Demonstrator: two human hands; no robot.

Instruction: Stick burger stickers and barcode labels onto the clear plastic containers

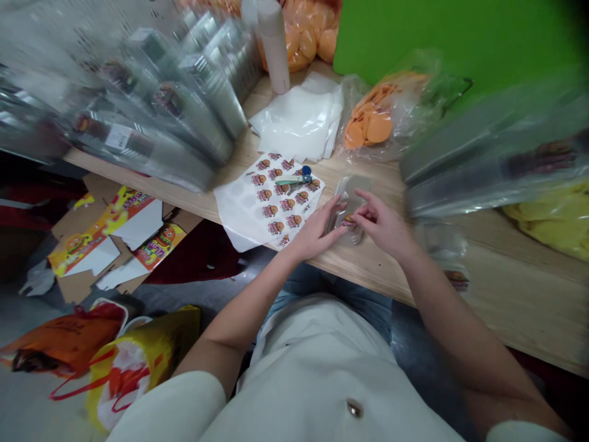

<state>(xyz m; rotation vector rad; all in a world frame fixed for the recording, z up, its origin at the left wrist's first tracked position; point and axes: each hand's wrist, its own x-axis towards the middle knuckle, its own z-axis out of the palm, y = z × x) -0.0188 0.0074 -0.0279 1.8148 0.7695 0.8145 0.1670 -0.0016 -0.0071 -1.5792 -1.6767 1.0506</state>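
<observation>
"So, in the head view, where is the clear plastic box (353,186)?"

"On the counter (510,307), near its front edge, with a burger sticker (349,222) on it, between the two hands."

"And the hands?"

"The left hand (318,230) has its thumb and fingers spread, lying along the box's left side; I can't tell if they grip. The right hand (378,222) is bent over it, forefinger stretched out; whether the fingertips pinch the sticker, I can't tell."

"What crowds them?"

"Just left, a sheet of burger stickers (276,205), with a blue-tagged key holder (294,180) lying across some of them. Behind, translucent plastic sheets (297,116) and a bag of orange foam discs (368,127)."

"Further out?"

"Clear packages (184,116) are heaped at the left, a white bottle (275,49) upright beside them. At the right, another stack of packages (501,159), blurred, limits the room by the right forearm, with a yellow bundle (556,218) past it."

"Below the counter?"

"Printed cardboard cartons (115,236) at the left, then an orange bag (69,337) and a yellow bag (172,337) on the floor."
</observation>
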